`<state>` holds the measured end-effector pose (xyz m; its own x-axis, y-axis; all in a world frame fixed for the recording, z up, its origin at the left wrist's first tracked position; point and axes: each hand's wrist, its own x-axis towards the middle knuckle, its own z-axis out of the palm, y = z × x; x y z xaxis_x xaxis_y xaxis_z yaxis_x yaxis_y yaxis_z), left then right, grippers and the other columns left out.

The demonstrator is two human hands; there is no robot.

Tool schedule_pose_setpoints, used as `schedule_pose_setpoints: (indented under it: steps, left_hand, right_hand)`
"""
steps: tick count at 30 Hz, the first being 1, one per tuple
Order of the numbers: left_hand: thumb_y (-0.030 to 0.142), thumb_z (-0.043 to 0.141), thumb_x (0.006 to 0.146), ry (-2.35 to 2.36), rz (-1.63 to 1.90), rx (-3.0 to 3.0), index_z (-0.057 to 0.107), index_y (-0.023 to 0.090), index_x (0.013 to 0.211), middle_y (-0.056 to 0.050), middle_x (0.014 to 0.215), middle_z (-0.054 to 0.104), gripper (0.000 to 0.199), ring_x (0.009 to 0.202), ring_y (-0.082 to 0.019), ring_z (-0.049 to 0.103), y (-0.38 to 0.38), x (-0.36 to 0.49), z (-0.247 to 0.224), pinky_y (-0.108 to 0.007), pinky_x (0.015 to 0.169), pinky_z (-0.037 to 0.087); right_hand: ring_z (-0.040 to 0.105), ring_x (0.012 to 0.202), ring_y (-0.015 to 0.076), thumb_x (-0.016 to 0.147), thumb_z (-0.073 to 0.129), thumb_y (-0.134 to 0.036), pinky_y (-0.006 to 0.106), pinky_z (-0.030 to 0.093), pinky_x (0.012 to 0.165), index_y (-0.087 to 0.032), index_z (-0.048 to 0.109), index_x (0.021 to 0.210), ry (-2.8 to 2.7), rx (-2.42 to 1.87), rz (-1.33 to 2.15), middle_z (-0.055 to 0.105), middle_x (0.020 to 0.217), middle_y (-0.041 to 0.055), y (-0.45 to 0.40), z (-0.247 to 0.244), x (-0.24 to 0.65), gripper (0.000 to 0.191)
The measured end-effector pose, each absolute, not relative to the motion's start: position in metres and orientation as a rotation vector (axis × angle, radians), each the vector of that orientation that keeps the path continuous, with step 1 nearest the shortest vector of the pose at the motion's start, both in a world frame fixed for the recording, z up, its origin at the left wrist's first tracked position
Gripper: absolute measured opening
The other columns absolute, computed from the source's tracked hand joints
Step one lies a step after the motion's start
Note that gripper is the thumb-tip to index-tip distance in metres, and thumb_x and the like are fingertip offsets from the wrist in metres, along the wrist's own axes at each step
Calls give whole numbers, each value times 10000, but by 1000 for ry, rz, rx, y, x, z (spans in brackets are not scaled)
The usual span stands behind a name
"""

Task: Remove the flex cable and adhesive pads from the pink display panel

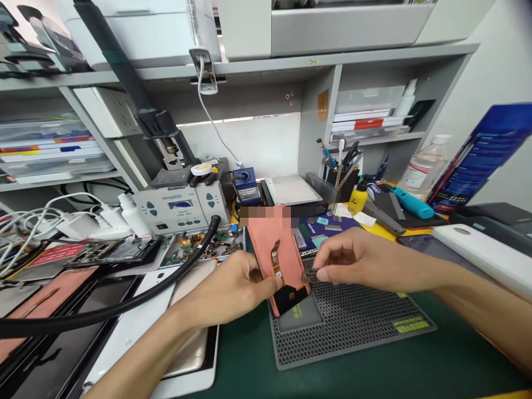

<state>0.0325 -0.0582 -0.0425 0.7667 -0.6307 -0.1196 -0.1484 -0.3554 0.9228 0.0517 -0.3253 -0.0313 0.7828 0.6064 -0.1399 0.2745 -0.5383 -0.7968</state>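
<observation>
A pink phone panel [286, 249] with a brown flex cable [275, 260] and a black lower end is held tilted above a grey perforated mat [353, 316]. My left hand [245, 285] grips its left edge, the thumb lying on the face near the cable. At the panel's right edge, my right hand [347, 257] pinches a small, thin dark piece [310, 275] between thumb and fingers; its exact shape is unclear. Under the panel's lower end, a dark grey rectangle [301, 317] lies on the mat.
Phones and a white tablet [137, 327] lie at the left, crossed by a black hose [183, 271]. Behind are a grey rework station [183, 205] and a parts tray [208, 244]. A yellow bottle [358, 199] and tool holder [341, 174] stand back right.
</observation>
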Motion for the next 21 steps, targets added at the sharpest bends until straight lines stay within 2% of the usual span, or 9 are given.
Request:
schedule_pose_setpoints:
  steps: [3,6,10,13,15,21]
  left_hand:
    - [253,546,962,-600,-584,1867,767,160,853,-31,914,785,264,893,-215,712,-58,35,-46,-307,876,524]
    - [200,502,970,-598,-615,1824,766,170,939,-27,900,781,267,880,-218,716,-56,36,-50,-321,843,532]
    - [161,481,964,-606,-617,1798,771,182,1012,-27,982,779,295,913,-218,714,-55,37,-52,-323,838,535]
    - [178,500,969,-595,-605,1793,764,178,1071,-32,1021,776,283,899,-208,711,-56,37,-52,-317,830,538]
    - [189,513,973,-599,-601,1794,763,171,1081,-33,976,779,273,878,-204,709,-56,37,-51,-318,830,540]
    - [200,518,985,-612,-612,1779,781,166,979,-36,951,784,265,942,-215,710,-57,37,-51,-336,915,535]
  right_hand:
    - [599,712,141,934,662,-400,247,425,615,-223,765,887,-668,-2170,454,723,805,-9,-313,-43,46,210]
    - [625,723,144,939,653,-365,249,439,625,-237,765,875,-657,-2199,377,746,824,-23,-308,-49,44,182]
    - [679,784,165,941,654,-365,266,492,691,-242,760,883,-634,-2164,299,760,877,-13,-303,-57,41,173]
    - [668,718,168,942,651,-395,267,482,618,-235,754,885,-606,-2172,247,747,827,0,-299,-63,39,199]
    - [649,672,158,943,649,-400,263,460,574,-239,754,884,-620,-2202,214,737,801,-5,-298,-64,38,201]
    - [609,615,127,949,645,-342,251,415,541,-245,766,877,-727,-2317,68,710,752,-25,-295,-62,36,171]
